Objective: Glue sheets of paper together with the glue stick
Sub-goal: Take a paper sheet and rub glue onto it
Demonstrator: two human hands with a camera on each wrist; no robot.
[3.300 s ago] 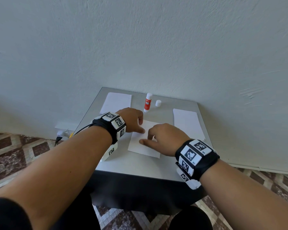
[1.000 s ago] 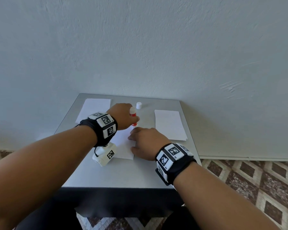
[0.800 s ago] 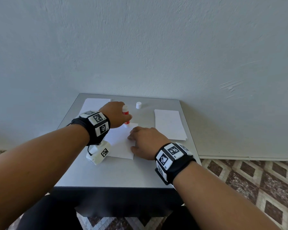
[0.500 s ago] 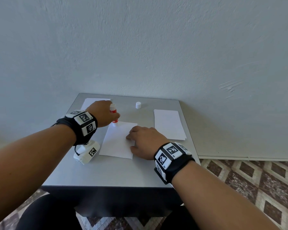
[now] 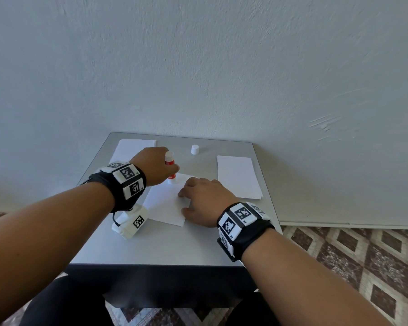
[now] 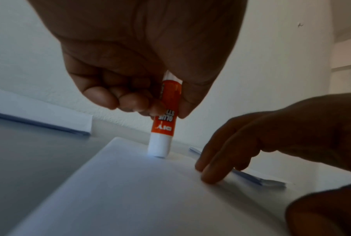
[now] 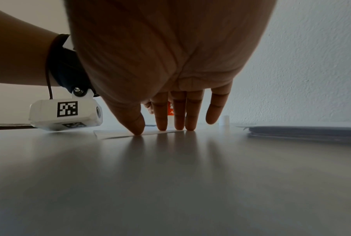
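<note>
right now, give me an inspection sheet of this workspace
surface: grey table, against a pale wall.
job's things: glue stick upright, uncapped tip down on the far edge of the middle sheet; cap standing alone near the far edge; paper stack at the right, another stack far left.
clutter: nothing seen.
grippers: left hand grips the glue stick; right hand presses straight fingers on the sheet's right edge.
cables: short black lead at the left wrist camera.
surroundings: patterned tile floor.
</note>
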